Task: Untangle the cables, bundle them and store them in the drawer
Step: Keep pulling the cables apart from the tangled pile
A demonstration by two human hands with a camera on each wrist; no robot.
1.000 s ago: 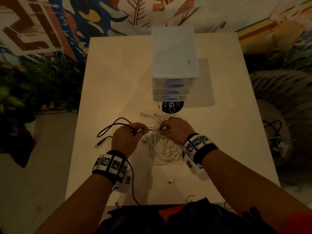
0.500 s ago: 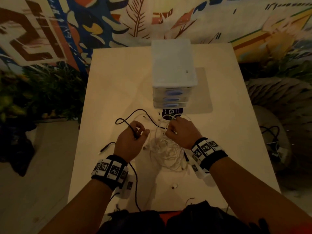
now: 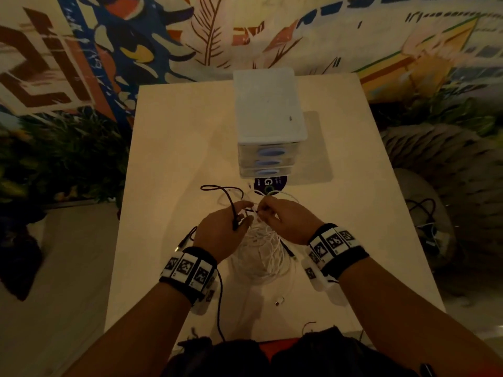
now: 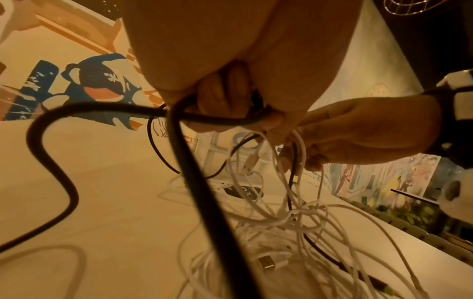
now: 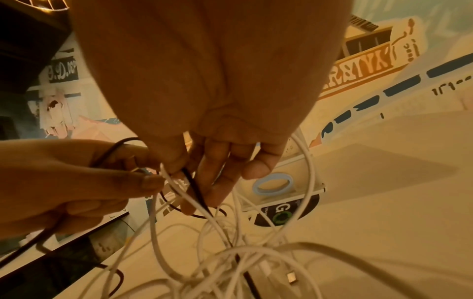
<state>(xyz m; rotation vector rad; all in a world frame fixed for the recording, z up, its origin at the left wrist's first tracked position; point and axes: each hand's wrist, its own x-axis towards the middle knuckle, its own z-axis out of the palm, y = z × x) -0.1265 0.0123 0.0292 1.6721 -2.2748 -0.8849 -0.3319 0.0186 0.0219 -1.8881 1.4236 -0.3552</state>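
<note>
Your left hand [image 3: 220,229] was closed on the black cable [image 3: 230,198], with a loop of it running out toward 11 o'clock across the worktop [image 3: 177,159]. The left wrist view showed the cable [image 4: 194,182] gripped between curled fingers [image 4: 225,95]. Just right of it, at the centre of the worktop, the white cables [image 3: 265,246] lay in a loose tangle beneath both hands, with one plug [image 3: 279,300] lying apart at 6 o'clock. Your right hand [image 3: 285,221] pinched strands at the top of that tangle; in the right wrist view a white strand [image 5: 176,188] and a dark strand crossed under its fingers [image 5: 220,182].

To do this step well, you needed to hold the white mass steady with the right hand and feed the black cable back through one crossing at a time, plug end first. Pulling hard would probably have tightened the knot.

At 12 o'clock stood the drawer unit [image 3: 268,126], all three drawers shut.

The number of separate white cables could not be made out, nor where the black cable passed through them. The dim light hid most crossings, and the near edge of the worktop was cut off by your clothing.
</note>
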